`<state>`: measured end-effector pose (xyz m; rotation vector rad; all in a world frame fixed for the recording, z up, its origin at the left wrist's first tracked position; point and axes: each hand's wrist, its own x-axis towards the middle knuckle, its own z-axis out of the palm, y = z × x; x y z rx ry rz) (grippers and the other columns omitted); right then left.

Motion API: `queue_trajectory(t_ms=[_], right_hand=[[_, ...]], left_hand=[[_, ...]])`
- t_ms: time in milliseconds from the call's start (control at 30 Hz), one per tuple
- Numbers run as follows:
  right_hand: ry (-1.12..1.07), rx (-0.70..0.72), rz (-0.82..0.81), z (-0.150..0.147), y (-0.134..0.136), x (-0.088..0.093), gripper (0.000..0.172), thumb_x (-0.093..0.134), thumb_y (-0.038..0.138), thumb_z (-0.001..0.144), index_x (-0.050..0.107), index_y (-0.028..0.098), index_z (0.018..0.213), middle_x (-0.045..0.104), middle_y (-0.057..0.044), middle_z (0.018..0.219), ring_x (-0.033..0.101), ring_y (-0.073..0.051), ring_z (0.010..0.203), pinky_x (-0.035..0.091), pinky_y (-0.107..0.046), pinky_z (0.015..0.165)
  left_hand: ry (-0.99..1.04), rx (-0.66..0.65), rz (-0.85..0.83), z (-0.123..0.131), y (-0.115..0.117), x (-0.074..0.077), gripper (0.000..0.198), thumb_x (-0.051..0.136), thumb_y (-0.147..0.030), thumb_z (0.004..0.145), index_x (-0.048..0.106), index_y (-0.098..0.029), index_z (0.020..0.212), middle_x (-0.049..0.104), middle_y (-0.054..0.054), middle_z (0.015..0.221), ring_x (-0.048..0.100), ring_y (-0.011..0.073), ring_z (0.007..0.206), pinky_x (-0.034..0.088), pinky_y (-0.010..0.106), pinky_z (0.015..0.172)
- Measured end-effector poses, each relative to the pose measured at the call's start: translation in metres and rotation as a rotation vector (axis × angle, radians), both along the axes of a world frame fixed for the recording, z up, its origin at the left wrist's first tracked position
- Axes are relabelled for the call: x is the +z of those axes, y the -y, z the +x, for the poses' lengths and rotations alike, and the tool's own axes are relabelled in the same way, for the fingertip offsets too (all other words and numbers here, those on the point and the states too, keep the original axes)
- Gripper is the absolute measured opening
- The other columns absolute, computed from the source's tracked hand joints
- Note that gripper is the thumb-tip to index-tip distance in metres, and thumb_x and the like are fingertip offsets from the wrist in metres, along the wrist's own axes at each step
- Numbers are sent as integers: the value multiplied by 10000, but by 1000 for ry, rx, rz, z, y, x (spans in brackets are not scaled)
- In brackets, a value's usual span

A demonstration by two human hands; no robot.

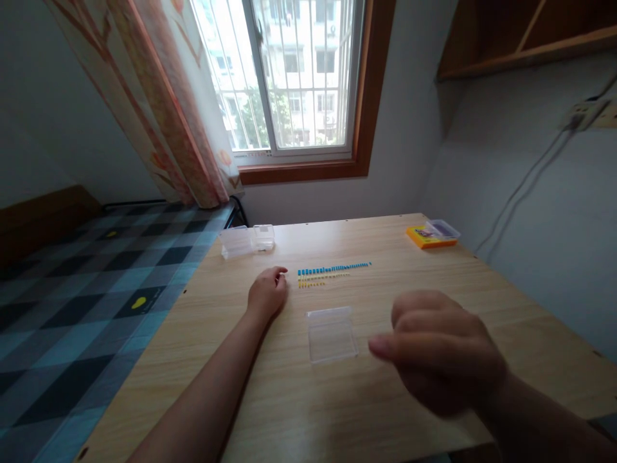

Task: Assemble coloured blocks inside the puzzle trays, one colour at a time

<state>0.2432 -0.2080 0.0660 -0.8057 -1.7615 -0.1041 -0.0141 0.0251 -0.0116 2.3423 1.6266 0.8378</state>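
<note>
My left hand [268,291] rests on the wooden table, just left of rows of tiny pieces. Its fingers are curled together, and what they hold, if anything, is too small to name. A row of small blue pieces [332,267] runs to the right, with shorter rows of small yellow pieces [313,281] in front of it. Nearer to me lies a clear, shallow plastic tray [332,334]. My right hand [443,354] is raised to the right of the tray, fingers folded in and thumb pointing left; whatever it may hold is hidden.
Clear plastic boxes [237,242] stand at the table's back left. An orange and yellow box [430,236] with a clear case on it lies at the back right. A checkered bed [120,283] adjoins the left side of the table [216,379].
</note>
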Motion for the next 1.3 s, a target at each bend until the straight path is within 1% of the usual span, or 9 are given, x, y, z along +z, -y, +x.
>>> queue_trajectory(t_ms=[100, 233, 367, 500, 600, 700, 800, 1000, 1300], right_hand=[[72, -74, 169, 14, -55, 3, 354, 557, 97, 880, 745, 308, 1092, 617, 35, 581, 542, -111, 478, 448, -260, 503], [-22, -197, 139, 25, -76, -27, 288, 550, 44, 864, 742, 245, 939, 631, 38, 577, 514, -96, 442, 393, -231, 455], [-31, -151, 90, 22, -77, -42, 271, 535, 41, 868, 732, 224, 908, 721, 3, 686, 635, -117, 543, 464, -228, 518], [-13, -87, 83, 10, -74, -42, 274, 522, 32, 865, 718, 217, 914, 598, 38, 575, 499, -99, 461, 377, -229, 482], [59, -6, 105, 0, -65, -44, 259, 526, 44, 860, 702, 211, 951, 544, 43, 565, 463, -111, 477, 340, -252, 501], [159, 109, 118, -12, -53, -48, 239, 531, 74, 852, 686, 193, 991, 554, 27, 593, 457, -129, 503, 331, -279, 522], [214, 179, 131, -19, -48, -52, 224, 535, 93, 847, 675, 185, 996, 542, 26, 596, 431, -135, 505, 319, -292, 525], [158, 133, 100, -14, -52, -53, 251, 525, 62, 854, 678, 194, 1003, 523, 31, 595, 434, -133, 516, 313, -283, 527], [212, 108, 110, -18, -54, -57, 202, 529, 111, 895, 670, 210, 1000, 554, 31, 609, 461, -128, 522, 330, -281, 530]], left_hand=[[-92, -69, 13, 3, 2, -2, 376, 478, -218, 934, 734, -195, 1208, 740, 97, 1173, 641, 268, 1121, 483, 401, 1034], [-176, -139, 10, 5, 3, -5, 411, 494, -258, 968, 691, -241, 1328, 683, 94, 1339, 592, 294, 1250, 430, 470, 1113], [-325, -167, 7, 7, 2, -4, 424, 461, -301, 1017, 653, -252, 1393, 617, 118, 1440, 548, 305, 1342, 405, 485, 1148], [-434, -137, 0, 10, 6, -1, 435, 411, -323, 1051, 631, -246, 1418, 589, 115, 1476, 531, 276, 1375, 396, 427, 1172], [-450, -102, -7, 10, 12, 6, 440, 386, -293, 1053, 630, -202, 1408, 595, 120, 1468, 539, 247, 1372, 397, 371, 1174], [-462, -51, -21, 6, 19, 17, 413, 375, -266, 1038, 696, -165, 1277, 616, 126, 1438, 604, 241, 1288, 470, 338, 1091], [-497, -3, -64, -4, 24, 30, 333, 453, -276, 986, 749, -174, 1098, 711, 116, 1267, 698, 257, 1082, 556, 341, 895], [-603, 24, -163, -15, 37, 50, 231, 557, -213, 864, 780, -157, 880, 774, 151, 970, 727, 304, 927, 538, 360, 757], [-646, -145, -164, -10, 48, 57, 227, 567, -235, 845, 792, -222, 871, 783, 113, 939, 713, 265, 873, 499, 342, 754]])
